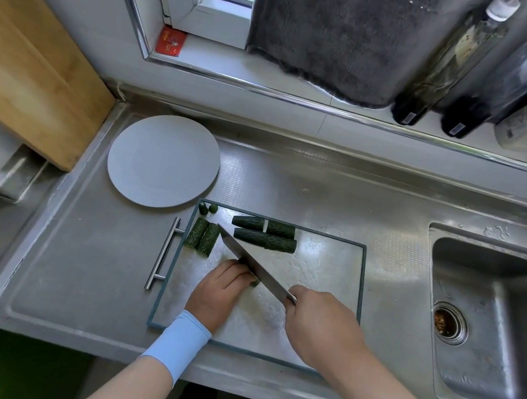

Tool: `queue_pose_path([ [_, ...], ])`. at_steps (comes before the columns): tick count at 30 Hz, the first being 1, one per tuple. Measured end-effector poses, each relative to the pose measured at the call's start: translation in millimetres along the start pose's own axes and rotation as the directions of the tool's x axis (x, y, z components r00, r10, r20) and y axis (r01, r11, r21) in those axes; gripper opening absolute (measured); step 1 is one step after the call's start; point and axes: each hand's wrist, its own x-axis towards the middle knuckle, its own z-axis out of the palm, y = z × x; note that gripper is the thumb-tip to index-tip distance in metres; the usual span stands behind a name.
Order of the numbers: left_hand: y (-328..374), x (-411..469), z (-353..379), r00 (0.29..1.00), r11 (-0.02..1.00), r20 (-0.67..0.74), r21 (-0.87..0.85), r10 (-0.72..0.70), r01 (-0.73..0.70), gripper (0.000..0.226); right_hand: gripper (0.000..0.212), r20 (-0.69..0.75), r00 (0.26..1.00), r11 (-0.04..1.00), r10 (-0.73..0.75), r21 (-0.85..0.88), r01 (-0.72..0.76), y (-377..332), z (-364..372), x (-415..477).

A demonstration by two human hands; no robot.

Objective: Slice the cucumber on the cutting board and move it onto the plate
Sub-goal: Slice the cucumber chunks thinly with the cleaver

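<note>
**Still slicing, plate waiting bare**

Right now the plate [163,160] is sitting at the counter's far left, just beyond the cutting board's [315,318] far-left corner, with nothing on it. Two short cucumber pieces [202,237] are lying by the board's left edge, two longer halves [265,234] along its far edge. The left hand [220,290] is pressing down near the board's middle, fingers curled over a cucumber piece that is mostly hidden. The right hand [315,321] is gripping the knife [255,267], its blade angling across that piece. Cutting looks midway; next, I'd judge, comes a clean downward stroke clear of the curled fingers.
</note>
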Motion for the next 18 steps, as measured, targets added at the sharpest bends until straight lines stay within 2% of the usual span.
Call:
queue_pose_path([
  [18, -0.6, -1.0, 0.7, 1.000, 1.000, -0.013, -0.012, -0.004, 0.003, 0.020, 0.013, 0.079, 0.997, 0.995, 0.012, -0.103, -0.003, -14.5, -8.6, 6.8],
])
